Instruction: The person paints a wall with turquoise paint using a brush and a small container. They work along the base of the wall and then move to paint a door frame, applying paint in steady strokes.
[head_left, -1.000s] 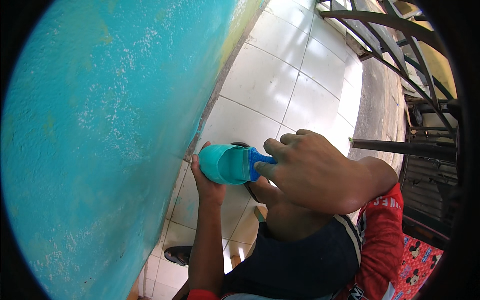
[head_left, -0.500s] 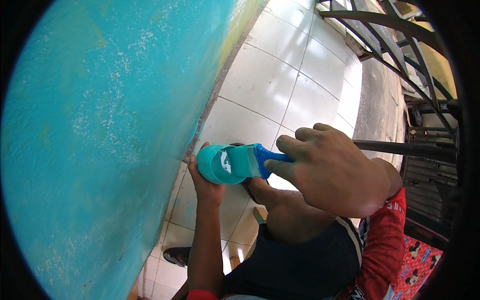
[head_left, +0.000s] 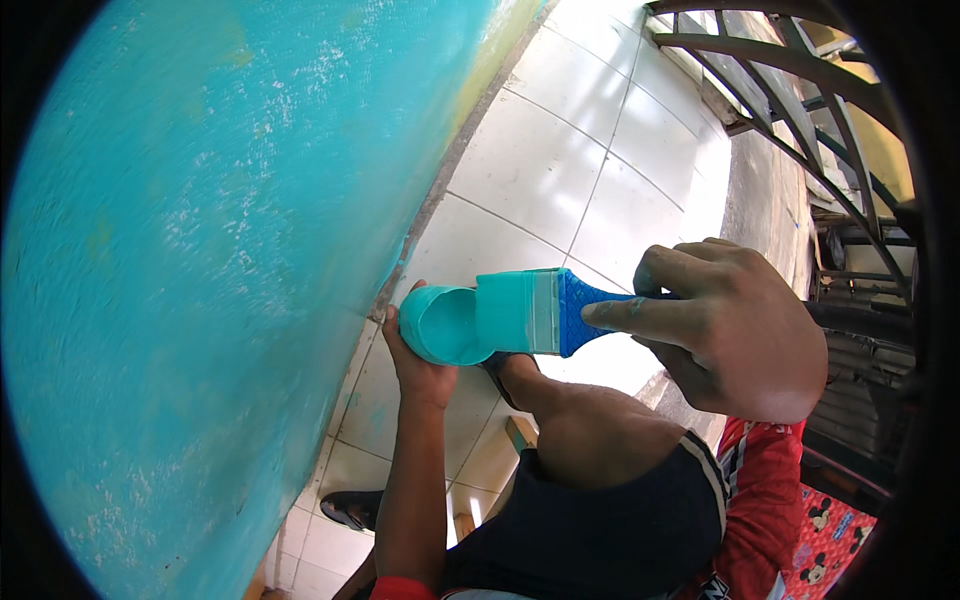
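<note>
My left hand (head_left: pixel 424 378) is wrapped round a small round cup (head_left: pixel 418 325) of turquoise paint, tipped so its mouth faces right. Turquoise coats its inside and rim. In my right hand (head_left: pixel 735 325) is the blue handle of a wide flat paintbrush (head_left: pixel 570 312), the forefinger stretched along it. The bristles are loaded with turquoise and lie at the cup's rim; whether they touch it I cannot tell. Left of both hands stands a wall (head_left: pixel 230 300) painted turquoise, with whitish speckles and yellow-green patches.
White floor tiles (head_left: pixel 510 170) run along the wall's base. A dark metal railing (head_left: pixel 770 100) stands at the upper right. My bent leg (head_left: pixel 600 420) is below the brush, and a dark sandal (head_left: pixel 350 508) is at the lower left. Red patterned cloth (head_left: pixel 825 545) shows at lower right.
My right hand has drawn the brush to the right, and most of the bristles are out of the cup. The left hand and cup have barely moved.
</note>
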